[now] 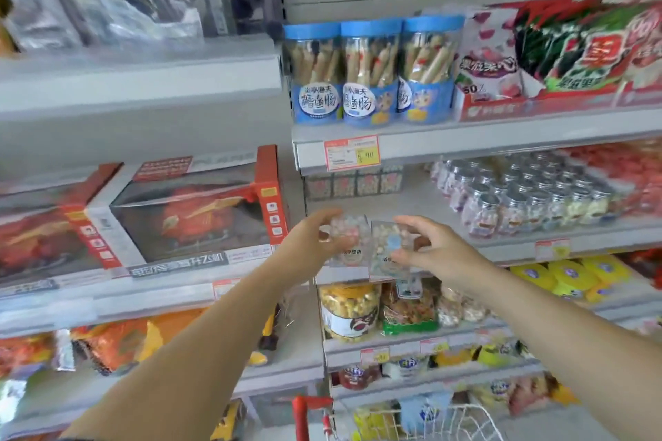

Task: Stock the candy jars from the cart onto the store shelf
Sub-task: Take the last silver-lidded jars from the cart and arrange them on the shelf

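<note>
Our left hand grips the left jar and our right hand the right jar, at the near edge of the shelf, so we should ease both in upright toward the far row.

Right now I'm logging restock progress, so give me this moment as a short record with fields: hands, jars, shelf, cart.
left hand: grips a clear square plastic jar of pink and white candy
right hand: grips a clear square plastic jar with a blue label
jars: side by side at the shelf's front edge
white middle shelf: bare patch behind the held jars; row of small square jars at its back; round silver-lidded jars to the right
white wire cart: bottom of view, red handle post
</note>
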Tool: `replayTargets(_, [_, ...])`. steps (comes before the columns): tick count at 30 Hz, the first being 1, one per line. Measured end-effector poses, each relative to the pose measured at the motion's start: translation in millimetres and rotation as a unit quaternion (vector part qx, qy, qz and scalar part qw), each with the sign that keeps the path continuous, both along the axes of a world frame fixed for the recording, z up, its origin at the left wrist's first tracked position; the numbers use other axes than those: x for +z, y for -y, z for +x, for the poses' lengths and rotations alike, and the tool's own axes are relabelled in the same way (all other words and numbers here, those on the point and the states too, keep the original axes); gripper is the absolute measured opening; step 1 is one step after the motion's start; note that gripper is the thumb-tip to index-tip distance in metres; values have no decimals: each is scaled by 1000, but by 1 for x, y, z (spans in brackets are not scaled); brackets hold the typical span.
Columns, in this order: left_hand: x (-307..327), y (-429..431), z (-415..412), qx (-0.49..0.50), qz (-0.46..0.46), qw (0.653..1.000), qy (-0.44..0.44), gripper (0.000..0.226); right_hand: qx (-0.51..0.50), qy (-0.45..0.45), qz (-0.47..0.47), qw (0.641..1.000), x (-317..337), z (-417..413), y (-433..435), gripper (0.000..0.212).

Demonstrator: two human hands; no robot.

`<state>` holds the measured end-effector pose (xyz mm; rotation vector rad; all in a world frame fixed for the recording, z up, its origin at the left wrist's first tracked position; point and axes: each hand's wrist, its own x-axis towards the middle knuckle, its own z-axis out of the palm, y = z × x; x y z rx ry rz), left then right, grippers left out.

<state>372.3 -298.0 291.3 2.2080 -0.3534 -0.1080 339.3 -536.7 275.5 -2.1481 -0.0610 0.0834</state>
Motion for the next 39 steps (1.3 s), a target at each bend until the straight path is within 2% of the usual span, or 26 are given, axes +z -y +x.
replayTargets(6, [-7,3,47,1,36,999,11,65,-3,16,-36,999,-5,61,-6,73])
replayTargets(7, [-12,6,65,20,36,999,5,64,22,8,-44,999,-9,89,-4,74])
replayTargets(14, [-30,9,78,32,78,996,-37,60,53,-24,-56,997,-33,117,-3,77])
replayTargets(24, [-40,-1,56,-2,166,986,-15,56,110,-26,-76,991,-39,108,-1,76])
replayTargets(30, [-43,3,34,14,199,980,-1,58,125,3,-127,984,-42,96,-6,82])
replayTargets(39, [-41,1,11,21,172,983,-55,63,116,-3,-138,984,-43,89,-13,80])
